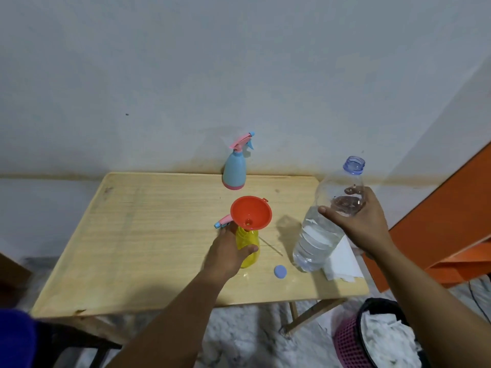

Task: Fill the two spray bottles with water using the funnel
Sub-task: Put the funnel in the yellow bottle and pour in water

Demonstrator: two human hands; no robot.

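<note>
A yellow spray bottle (249,248) stands mid-table with a red funnel (251,212) seated in its open neck. My left hand (228,253) grips the yellow bottle's body. Its pink-and-blue spray head (222,222) lies on the table just behind my fingers. My right hand (358,221) holds a large clear water bottle (324,227) by its upper part; the bottle is uncapped, leans slightly right, and is partly full. A blue spray bottle (234,171) with its pink trigger head on stands at the table's far edge by the wall.
The wooden folding table (148,235) carries a blue bottle cap (280,271) in front of the bottles and white paper (342,264) under the water bottle. A pink basket (353,343) with cloth sits on the floor at right, by an orange panel (446,208).
</note>
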